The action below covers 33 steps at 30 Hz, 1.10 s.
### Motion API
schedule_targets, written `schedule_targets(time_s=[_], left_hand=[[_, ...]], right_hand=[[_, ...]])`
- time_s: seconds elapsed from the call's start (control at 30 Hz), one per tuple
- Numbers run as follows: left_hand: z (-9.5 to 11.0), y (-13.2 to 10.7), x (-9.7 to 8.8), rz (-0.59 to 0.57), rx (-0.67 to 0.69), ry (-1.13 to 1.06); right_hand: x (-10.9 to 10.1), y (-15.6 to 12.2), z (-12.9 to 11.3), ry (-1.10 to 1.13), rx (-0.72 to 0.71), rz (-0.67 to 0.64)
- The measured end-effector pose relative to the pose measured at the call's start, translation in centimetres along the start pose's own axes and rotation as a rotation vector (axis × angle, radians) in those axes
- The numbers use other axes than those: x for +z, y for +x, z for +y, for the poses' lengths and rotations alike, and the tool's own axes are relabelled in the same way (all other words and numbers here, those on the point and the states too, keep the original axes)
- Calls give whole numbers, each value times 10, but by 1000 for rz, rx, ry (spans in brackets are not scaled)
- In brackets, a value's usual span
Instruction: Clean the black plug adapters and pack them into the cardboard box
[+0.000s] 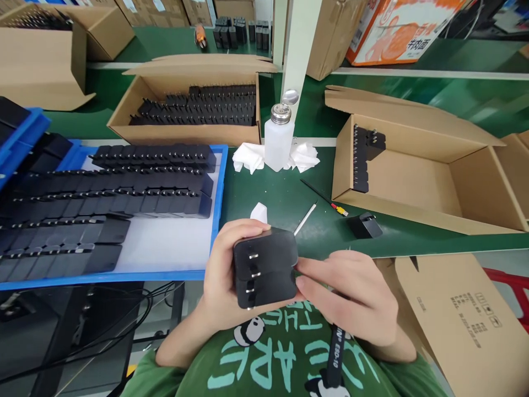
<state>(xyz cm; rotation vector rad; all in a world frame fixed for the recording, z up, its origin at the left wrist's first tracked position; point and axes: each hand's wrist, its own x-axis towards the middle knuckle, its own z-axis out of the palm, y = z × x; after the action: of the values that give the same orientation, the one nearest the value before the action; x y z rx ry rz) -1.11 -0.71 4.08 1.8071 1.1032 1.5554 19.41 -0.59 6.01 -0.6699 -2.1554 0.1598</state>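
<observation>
My left hand (pixel 223 275) is closed around two black plug-in chargers (pixel 268 270) stacked together, their metal prongs facing up toward me. From the right, my right hand (pixel 351 292) presses its fingertips against the chargers' side, the other fingers curled. A further black charger (pixel 364 225) lies alone on the green bench. Beside it are a black cable with a red and yellow plug (pixel 326 197) and a thin white pen-like tool (pixel 306 218). On the left, rows of similar chargers fill much of a blue-rimmed tray (pixel 219 204).
A carton (pixel 425 182) on the right holds several chargers at its left end. Another carton (pixel 182 132) behind the tray is packed with chargers. A white pump bottle (pixel 278 138) stands among crumpled tissues (pixel 249 157) before a white post (pixel 298 49).
</observation>
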Motion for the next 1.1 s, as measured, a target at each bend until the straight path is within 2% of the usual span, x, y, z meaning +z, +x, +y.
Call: schedule_targets(time_s=[0.33, 0.43, 0.57, 0.7, 0.87, 1.1], left_hand=[[0, 1, 1, -47, 35, 0], [2, 2, 2, -54, 24, -5], [6, 3, 0, -39, -8, 6], [7, 2, 0, -41, -35, 10], [5, 1, -1, -42, -26, -7], [6, 3, -2, -53, -8, 6]], right_hand=[[-4, 4, 1, -41, -44, -22], [-2, 4, 3, -32, -6, -26], [1, 3, 6, -27, -96, -38], [-3, 2, 4, -22, 14, -16], [-7, 6, 5, 40, -84, -50], [-5, 5, 1, 21, -9, -63]])
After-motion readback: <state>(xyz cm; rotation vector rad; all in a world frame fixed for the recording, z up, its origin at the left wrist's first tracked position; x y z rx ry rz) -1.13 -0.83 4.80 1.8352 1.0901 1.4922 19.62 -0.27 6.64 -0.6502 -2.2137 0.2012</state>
